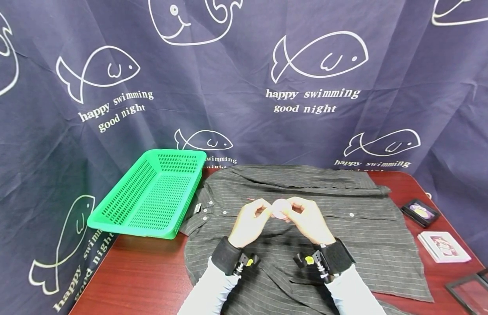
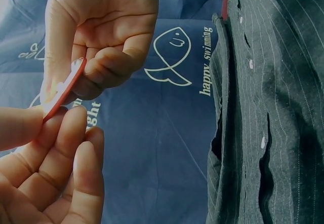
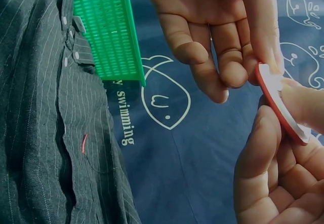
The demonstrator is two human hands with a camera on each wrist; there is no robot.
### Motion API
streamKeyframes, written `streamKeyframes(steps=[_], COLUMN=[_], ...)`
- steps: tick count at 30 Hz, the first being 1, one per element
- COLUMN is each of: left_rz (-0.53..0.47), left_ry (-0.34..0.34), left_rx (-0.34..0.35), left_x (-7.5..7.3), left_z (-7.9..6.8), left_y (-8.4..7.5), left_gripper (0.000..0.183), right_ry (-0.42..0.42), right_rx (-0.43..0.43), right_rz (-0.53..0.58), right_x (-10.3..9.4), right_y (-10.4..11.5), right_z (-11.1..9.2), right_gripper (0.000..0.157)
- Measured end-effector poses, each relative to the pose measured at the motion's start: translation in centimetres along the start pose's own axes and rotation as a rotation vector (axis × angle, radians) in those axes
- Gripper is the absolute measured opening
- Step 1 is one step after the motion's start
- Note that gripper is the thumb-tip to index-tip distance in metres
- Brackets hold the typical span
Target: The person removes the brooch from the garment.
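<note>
A thin round disc (image 1: 281, 208) with a pale pink-white face is held up between both hands over a dark striped shirt (image 1: 370, 245). The wrist views show it edge-on, with a red rim (image 2: 66, 93) and small white raised parts on its face. My left hand (image 1: 249, 221) pinches one side between thumb and fingers, the other fingers loosely bent. On the opposite side, my right hand (image 1: 310, 221) pinches it the same way. Fingertips cover parts of the disc. A small red strip (image 3: 84, 143) lies on the shirt, with a thin dark thread beside it.
A green plastic basket (image 1: 180, 218) stands at the left on the red-brown table (image 1: 145, 271), beside the shirt's collar. To the right are a dark case (image 1: 421, 213), a white stack with a red picture (image 1: 444, 247) and a dark-framed clear item (image 1: 476, 291). A blue fish-print curtain (image 1: 236, 87) hangs behind.
</note>
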State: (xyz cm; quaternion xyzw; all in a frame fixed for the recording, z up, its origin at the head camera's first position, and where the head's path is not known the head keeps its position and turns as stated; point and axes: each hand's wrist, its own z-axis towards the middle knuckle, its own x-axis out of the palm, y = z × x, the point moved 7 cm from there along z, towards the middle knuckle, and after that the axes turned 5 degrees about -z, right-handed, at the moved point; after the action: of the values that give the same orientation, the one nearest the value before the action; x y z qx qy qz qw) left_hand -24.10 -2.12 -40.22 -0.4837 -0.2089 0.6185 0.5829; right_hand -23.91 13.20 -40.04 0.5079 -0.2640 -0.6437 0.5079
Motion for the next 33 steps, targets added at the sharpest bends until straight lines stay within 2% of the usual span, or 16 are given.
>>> streamKeyframes(steps=[18, 33], left_rz=[0.019, -0.001], left_ry=[0.001, -0.002], left_rx=[0.019, 0.008], left_x=[-0.07, -0.23], left_z=[-0.02, -0.03], left_y=[-0.37, -0.49], left_gripper=[0.016, 0.015], right_ry=[-0.019, 0.028], right_rx=[0.000, 0.030], right_rz=[0.003, 0.052], right_x=[-0.01, 0.23], right_y=[-0.57, -0.36], right_z=[0.17, 0.17], right_gripper=[0.012, 0.015])
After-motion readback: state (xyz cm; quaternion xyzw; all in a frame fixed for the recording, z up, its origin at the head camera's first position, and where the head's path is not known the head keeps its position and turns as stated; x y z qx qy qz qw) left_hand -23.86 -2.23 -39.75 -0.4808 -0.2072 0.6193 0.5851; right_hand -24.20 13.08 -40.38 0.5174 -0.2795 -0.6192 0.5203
